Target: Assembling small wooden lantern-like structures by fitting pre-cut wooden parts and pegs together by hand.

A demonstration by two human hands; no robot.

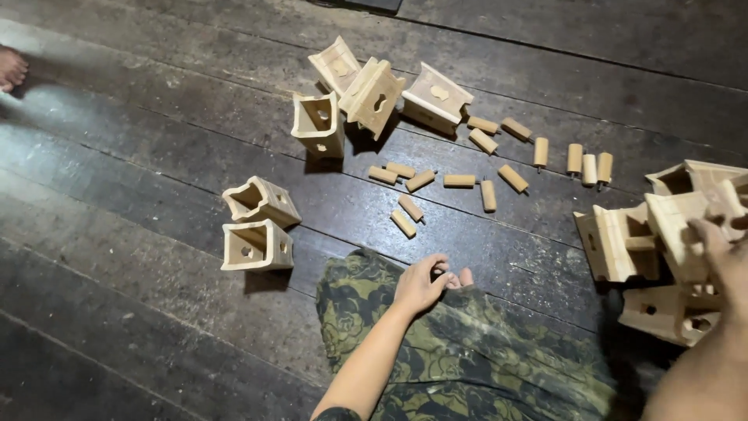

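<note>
Risky spot imo: the right hand (725,253) has its fingers clamped on the top wooden block (686,234) of a loose pile at the floor's right edge, left hand (421,284) curled shut on the knee, so the stack could topple.

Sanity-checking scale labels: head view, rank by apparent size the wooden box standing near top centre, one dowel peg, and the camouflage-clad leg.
1. Camouflage leg, though nearness to the camera inflates it.
2. Wooden box.
3. Dowel peg.
</note>
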